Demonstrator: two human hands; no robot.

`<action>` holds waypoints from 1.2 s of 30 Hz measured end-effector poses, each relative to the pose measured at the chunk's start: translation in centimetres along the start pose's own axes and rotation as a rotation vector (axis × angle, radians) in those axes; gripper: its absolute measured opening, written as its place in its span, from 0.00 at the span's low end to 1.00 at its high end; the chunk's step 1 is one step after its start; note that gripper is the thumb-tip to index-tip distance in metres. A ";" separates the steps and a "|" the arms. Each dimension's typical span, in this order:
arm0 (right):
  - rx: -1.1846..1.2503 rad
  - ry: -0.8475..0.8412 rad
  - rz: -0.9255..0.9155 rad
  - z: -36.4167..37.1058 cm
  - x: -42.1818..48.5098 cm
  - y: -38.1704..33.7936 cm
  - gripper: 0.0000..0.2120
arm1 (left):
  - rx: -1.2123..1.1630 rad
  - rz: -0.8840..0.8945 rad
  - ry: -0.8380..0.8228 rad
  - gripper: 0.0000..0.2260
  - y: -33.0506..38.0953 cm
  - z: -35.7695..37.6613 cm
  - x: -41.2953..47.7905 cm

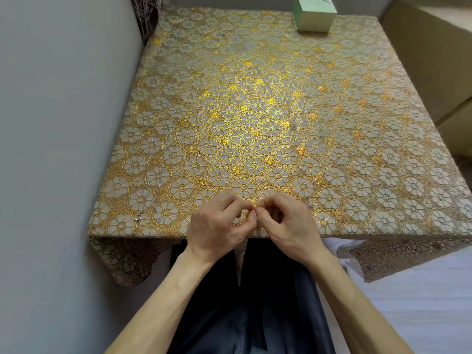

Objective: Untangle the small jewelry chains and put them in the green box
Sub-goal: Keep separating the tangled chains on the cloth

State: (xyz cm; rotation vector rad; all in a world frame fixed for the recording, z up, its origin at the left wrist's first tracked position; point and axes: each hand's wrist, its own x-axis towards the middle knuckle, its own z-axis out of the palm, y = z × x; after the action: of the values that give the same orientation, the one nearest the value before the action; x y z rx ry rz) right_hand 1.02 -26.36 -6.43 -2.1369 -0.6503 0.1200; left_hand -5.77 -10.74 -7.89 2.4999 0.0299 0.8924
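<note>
Worktop [255,149] covered by a lace-pattern cloth [122,256], gold flower motifs on grey; near edge of the cloth hangs over the front. Grey wall [51,123] along the left side. Dark patterned fabric [146,16] at far-left corner. Beige surface [434,60] to the right. White bedding [421,290] lower right.

Table [255,111] stands between a wall [63,123] on the left and a cushioned seat [434,60] on the right. Box [314,15] sits at the far edge, right of centre. Long chains [160,172] lie lengthwise along the left side. A short chain [310,204] lies near the front edge, just right of the right hand [288,223]. Left hand [217,226] is beside it, their fingertips meeting over the front edge at centre.
</note>
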 end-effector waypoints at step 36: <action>0.050 -0.032 0.028 -0.6 0.0 -0.4 0.04 | -0.097 -0.110 -0.015 0.03 0.0 -0.4 0.1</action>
State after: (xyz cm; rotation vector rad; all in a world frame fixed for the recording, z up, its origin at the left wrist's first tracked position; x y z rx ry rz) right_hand 1.03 -26.56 -5.75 -2.1005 -0.6297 0.1844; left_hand -5.95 -10.58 -7.54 2.3900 0.1152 0.8110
